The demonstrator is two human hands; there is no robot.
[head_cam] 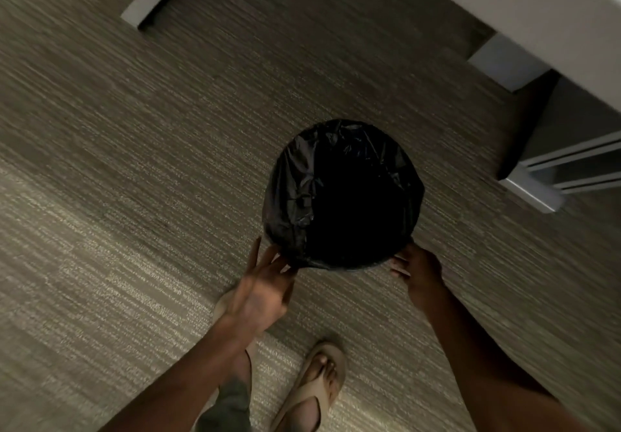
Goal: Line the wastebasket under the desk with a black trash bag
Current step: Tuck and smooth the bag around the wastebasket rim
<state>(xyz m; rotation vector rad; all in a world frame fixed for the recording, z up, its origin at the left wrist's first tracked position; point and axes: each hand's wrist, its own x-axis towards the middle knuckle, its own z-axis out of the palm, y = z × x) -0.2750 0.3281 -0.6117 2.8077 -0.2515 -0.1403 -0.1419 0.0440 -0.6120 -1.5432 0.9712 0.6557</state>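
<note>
Spreading loose at the near rim, your left hand (260, 292) has its fingers open against the black trash bag (295, 189); whether your right hand (420, 273) grips is unclear. The bag already cloaks the wastebasket (342, 265), standing on carpet (134, 196) beside the desk (537, 11). Next, likely, sliding it underneath.

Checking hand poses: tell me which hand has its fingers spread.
The left hand: its fingers fan apart at the bag's near rim. The right hand keeps its fingers curled together against the rim.
</note>
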